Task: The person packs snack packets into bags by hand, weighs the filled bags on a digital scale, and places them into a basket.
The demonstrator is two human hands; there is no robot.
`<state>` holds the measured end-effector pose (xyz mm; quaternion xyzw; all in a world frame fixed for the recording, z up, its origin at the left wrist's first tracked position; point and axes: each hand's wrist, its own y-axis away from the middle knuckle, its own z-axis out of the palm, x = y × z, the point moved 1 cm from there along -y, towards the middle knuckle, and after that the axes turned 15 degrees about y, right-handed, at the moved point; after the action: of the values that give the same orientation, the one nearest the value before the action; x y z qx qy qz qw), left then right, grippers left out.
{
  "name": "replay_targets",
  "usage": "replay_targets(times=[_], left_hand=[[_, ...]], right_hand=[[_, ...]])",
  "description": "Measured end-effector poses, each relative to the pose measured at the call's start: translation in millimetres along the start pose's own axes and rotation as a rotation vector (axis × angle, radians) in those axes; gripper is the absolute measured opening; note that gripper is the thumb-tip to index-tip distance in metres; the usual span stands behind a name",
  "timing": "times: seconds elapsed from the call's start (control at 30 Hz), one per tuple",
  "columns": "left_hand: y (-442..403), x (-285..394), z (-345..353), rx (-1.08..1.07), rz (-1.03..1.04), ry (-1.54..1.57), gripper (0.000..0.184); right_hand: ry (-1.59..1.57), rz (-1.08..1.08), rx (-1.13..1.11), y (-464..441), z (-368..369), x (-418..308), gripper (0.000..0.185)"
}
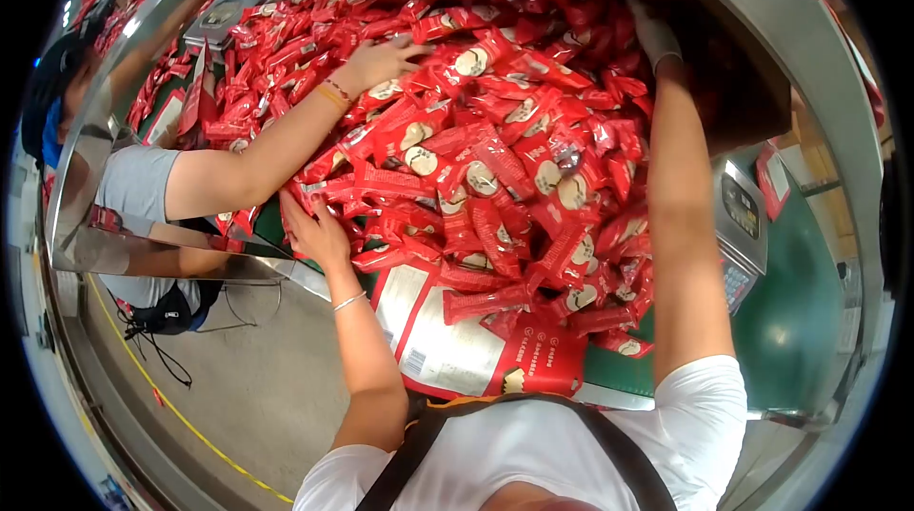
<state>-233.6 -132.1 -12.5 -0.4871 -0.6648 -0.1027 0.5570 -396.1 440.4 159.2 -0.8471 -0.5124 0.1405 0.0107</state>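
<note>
A large heap of shiny red wrapped snack packets (pixel 486 154) with cream round prints spreads before me. My left hand (pixel 317 235) lies at the heap's lower left edge, fingers spread and touching packets. My right hand (pixel 655 32) reaches to the far right of the heap, beside the dark inside of a cardboard box (pixel 738 83). Its fingers look stretched out, partly in shadow, with no held thing visible. Close to my body, a red and white printed bag (pixel 443 330) lies flat, partly under packets.
From the left, a co-worker's hand (pixel 381 64) reaches onto the heap. A digital scale (pixel 741 226) stands at the right on the green table surface (pixel 795 311); another scale (pixel 214 21) is at the back left. A metal rim (pixel 271 268) edges the work surface.
</note>
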Motion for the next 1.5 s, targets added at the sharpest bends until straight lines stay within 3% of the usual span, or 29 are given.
replay_targets(times=[0.07,0.13,0.2,0.23,0.33,0.37,0.4,0.43,0.47,0.6,0.63,0.73,0.77,0.87,0.97,1.1,1.33,1.37,1.43,1.47,1.5], left_hand=[[-1,-3,1,0.035,0.072,0.102,0.06],[0,-2,0,0.066,0.104,0.163,0.061],[0,2,0,0.08,0.134,0.234,0.062],[0,2,3,0.085,0.157,0.215,0.064],[-5,1,11,0.088,0.195,0.193,0.067],[-6,0,11,0.078,0.207,0.182,0.068],[-5,2,10,0.064,0.207,0.182,0.068],[-4,-3,10,0.057,0.206,0.159,0.068],[-4,-11,11,0.052,0.204,0.136,0.068],[-3,-36,12,0.049,0.21,0.057,0.067],[0,-36,11,0.048,0.229,0.068,0.068],[4,-19,10,0.034,0.231,0.161,0.071],[2,-15,9,0.021,0.234,0.119,0.064],[0,-12,11,0.018,0.295,0.172,0.07],[4,-3,18,0.074,0.272,0.148,0.079],[6,7,18,0.079,0.284,0.169,0.081],[5,6,22,0.081,0.265,0.122,0.08],[4,2,24,0.078,0.251,0.08,0.08],[5,0,25,0.084,0.256,0.093,0.081],[3,3,26,0.082,0.244,0.086,0.082],[4,5,26,0.083,0.182,0.063,0.082]], right_hand=[[-0.045,-0.148,-0.149,-6,18,-17,0.073],[-0.147,-0.416,-0.042,3,56,-37,0.064],[-0.11,-0.241,-0.428,51,21,-74,0.065],[-0.181,-0.385,-0.331,45,42,-68,0.062],[-0.225,-0.385,-0.567,104,8,-107,0.054],[-0.162,-0.587,-0.269,108,28,-106,0.05],[-0.078,-0.673,-0.294,117,30,-113,0.048],[0.186,-1.067,-0.193,136,25,-127,0.054],[0.194,-0.612,-0.352,178,7,-154,0.06],[0.133,-0.52,-0.282,197,-8,-166,0.069],[0.017,-0.491,-0.145,186,-15,-158,0.069],[-0.142,-0.243,0.168,106,-52,-111,0.064],[-0.035,-0.164,0.252,65,-58,-84,0.06],[0.095,0.083,0.215,-22,-44,-13,0.059],[-0.223,-0.043,-0.022,-50,-12,5,0.059],[-0.661,-0.096,-0.208,-18,22,-27,0.06],[-0.569,-0.465,-0.324,-11,82,-22,0.052],[-0.151,-0.687,-0.205,4,72,-31,0.048],[0.107,-0.707,-0.156,38,52,-57,0.045],[-0.072,-0.528,-0.242,67,32,-79,0.046],[-0.059,-0.561,-0.307,80,20,-94,0.048]])
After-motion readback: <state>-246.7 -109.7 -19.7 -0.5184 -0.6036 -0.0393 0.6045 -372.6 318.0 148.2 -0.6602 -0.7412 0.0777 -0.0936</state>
